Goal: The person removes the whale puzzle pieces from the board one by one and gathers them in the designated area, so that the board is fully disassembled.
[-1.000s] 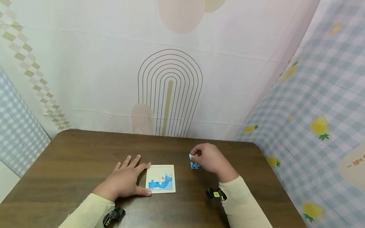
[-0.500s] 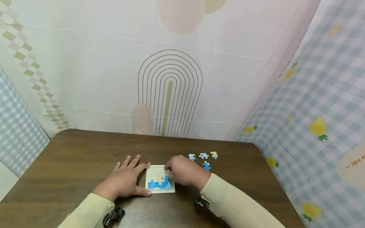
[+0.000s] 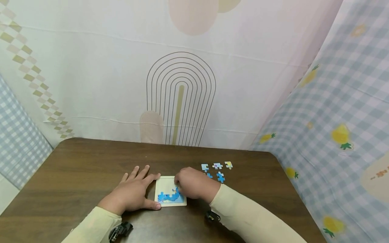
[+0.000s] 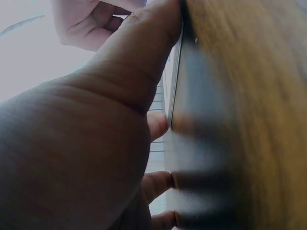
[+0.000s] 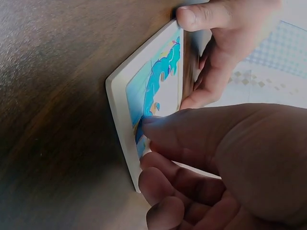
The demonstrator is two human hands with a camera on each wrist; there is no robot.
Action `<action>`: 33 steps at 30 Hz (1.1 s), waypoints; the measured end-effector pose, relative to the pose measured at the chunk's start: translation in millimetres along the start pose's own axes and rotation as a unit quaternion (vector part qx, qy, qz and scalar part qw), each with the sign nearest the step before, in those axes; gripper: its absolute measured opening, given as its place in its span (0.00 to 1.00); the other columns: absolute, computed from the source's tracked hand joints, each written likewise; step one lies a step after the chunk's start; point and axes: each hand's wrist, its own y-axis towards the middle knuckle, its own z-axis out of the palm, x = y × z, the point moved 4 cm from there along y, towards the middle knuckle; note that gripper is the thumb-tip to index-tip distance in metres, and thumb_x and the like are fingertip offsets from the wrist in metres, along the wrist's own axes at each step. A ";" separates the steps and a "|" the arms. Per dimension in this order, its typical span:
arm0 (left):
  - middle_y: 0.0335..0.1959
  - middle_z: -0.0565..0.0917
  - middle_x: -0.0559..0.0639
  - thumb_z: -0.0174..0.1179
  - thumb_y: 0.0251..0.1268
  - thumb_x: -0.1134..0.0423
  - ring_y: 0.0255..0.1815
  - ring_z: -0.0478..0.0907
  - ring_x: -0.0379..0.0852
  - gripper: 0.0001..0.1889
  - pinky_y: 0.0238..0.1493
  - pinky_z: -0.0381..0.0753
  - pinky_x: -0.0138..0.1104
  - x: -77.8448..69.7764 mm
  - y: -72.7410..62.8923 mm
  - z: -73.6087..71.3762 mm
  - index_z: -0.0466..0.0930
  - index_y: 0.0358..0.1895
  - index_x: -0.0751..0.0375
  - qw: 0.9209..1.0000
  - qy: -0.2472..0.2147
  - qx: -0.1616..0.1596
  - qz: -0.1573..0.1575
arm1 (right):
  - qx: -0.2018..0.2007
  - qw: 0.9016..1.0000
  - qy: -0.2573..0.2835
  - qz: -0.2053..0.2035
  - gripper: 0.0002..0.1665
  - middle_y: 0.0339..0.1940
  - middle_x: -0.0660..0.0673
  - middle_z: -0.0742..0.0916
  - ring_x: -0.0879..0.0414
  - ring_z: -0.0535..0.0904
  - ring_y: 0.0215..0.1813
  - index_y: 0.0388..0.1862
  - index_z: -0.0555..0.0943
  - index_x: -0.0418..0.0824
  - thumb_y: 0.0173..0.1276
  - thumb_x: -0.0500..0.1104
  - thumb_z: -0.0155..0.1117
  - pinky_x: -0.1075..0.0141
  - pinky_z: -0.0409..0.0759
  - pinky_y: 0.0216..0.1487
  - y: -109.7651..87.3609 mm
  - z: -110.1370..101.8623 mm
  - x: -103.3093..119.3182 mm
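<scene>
A small square puzzle tray (image 3: pixel 171 205) with a pale frame lies on the table, its lower part filled with joined blue pieces (image 5: pixel 158 74). Along its left edge rests my left hand (image 3: pixel 132 192), fingers spread, thumb at the lower corner and index fingertip at the upper one. My right hand (image 3: pixel 194 184) is over the tray's right side. In the right wrist view its thumb and curled index finger pinch a puzzle piece (image 5: pixel 139 132), mostly hidden by the fingers, right at the end of the joined pieces. The left wrist view shows the left thumb against the tray's edge.
Several loose puzzle pieces (image 3: pixel 217 166) lie on the brown wooden table (image 3: pixel 258 209) to the right of the tray, beyond the right hand. A patterned cloth (image 3: pixel 106 84) hangs behind the table, and a checked cloth (image 3: pixel 319 162) hangs at its right side.
My right hand has moved left from the loose pieces to the tray with a puzzle piece, then shifted only slightly over the last half second. The left hand has stayed in place.
</scene>
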 end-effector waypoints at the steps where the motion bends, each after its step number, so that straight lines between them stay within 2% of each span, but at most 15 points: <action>1: 0.93 0.56 0.69 0.78 0.50 0.19 0.91 0.47 0.84 0.60 0.81 0.52 0.83 0.1 0.1 0.2 0.70 0.87 0.40 1.000 -0.001 0.000 0.000 | 0.003 1.000 0.002 0.002 0.04 0.40 0.54 0.92 0.63 0.79 0.37 0.45 0.94 0.47 0.78 0.42 0.74 0.67 0.87 0.46 0.3 0.1 0.2; 10: 0.93 0.56 0.70 0.78 0.52 0.21 0.91 0.46 0.84 0.60 0.81 0.51 0.83 -0.7 -0.2 -0.7 0.69 0.88 0.40 1.000 -0.006 0.001 0.004 | 0.022 0.999 0.018 0.022 0.03 0.38 0.55 0.90 0.62 0.78 0.35 0.46 0.93 0.47 0.79 0.43 0.74 0.68 0.83 0.40 0.5 -1.3 2.7; 16: 0.92 0.57 0.70 0.78 0.51 0.21 0.91 0.47 0.85 0.60 0.81 0.52 0.83 -1.2 -0.6 -0.9 0.70 0.87 0.41 1.000 -0.005 -0.001 0.004 | 0.023 0.999 0.016 0.025 0.03 0.32 0.56 0.86 0.61 0.77 0.32 0.41 0.90 0.48 0.78 0.40 0.74 0.67 0.80 0.35 1.9 -2.4 4.2; 22: 0.93 0.56 0.70 0.78 0.51 0.21 0.91 0.47 0.85 0.60 0.81 0.51 0.83 -1.4 -0.6 -0.4 0.70 0.87 0.41 1.000 -0.010 0.001 0.003 | 0.018 0.999 0.009 0.030 0.04 0.35 0.56 0.85 0.61 0.77 0.36 0.41 0.88 0.49 0.76 0.40 0.75 0.66 0.81 0.39 1.3 -2.8 4.2; 27: 0.93 0.56 0.70 0.79 0.51 0.21 0.91 0.47 0.84 0.60 0.81 0.51 0.83 -0.3 -0.8 0.4 0.70 0.87 0.41 1.000 -0.010 0.001 -0.001 | 0.003 0.999 0.020 0.025 0.06 0.39 0.56 0.87 0.61 0.77 0.39 0.45 0.88 0.51 0.76 0.43 0.78 0.65 0.83 0.43 -1.9 -0.9 1.2; 33: 0.93 0.56 0.69 0.78 0.51 0.20 0.91 0.47 0.84 0.60 0.81 0.51 0.83 -0.9 -1.7 -0.3 0.70 0.87 0.40 1.000 -0.009 0.002 0.000 | -0.029 0.999 0.023 -0.002 0.09 0.42 0.57 0.88 0.62 0.78 0.39 0.49 0.85 0.55 0.78 0.46 0.79 0.65 0.83 0.42 -9.4 7.0 -3.1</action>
